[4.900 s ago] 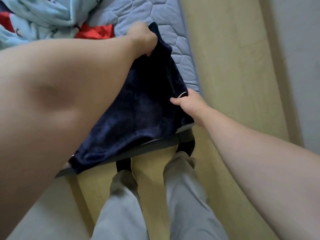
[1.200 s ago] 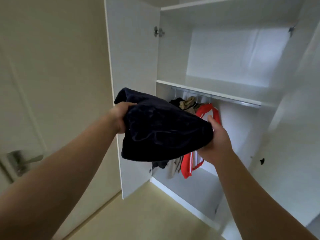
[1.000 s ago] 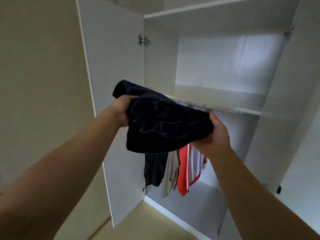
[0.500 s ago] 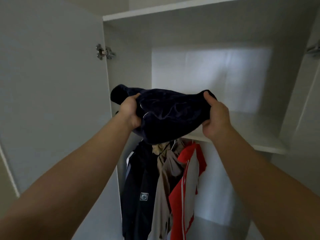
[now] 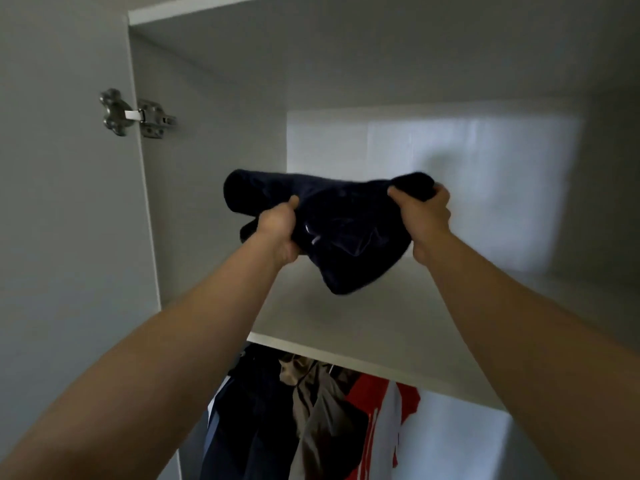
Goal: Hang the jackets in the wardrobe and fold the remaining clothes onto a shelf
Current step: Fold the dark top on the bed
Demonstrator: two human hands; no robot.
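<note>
Filling the view, the white wardrobe [image 5: 207, 150] stands with its left door [image 5: 69, 237] swung open. Three jackets [image 5: 322, 427], dark, beige and red-and-white, hang below the upper shelf [image 5: 346, 323]. The folded navy garment [image 5: 346, 230] is held over that shelf, its lower edge sagging toward the board; whether it touches cannot be told. The left hand [image 5: 277, 233] and right hand [image 5: 424, 220] grip its two ends, fingers curled into the cloth. A metal hinge [image 5: 138, 114] joins the door to the wardrobe's side.

Open room lies above the shelf [image 5: 346, 323]; hanging jackets [image 5: 322, 427] crowd the space beneath.
</note>
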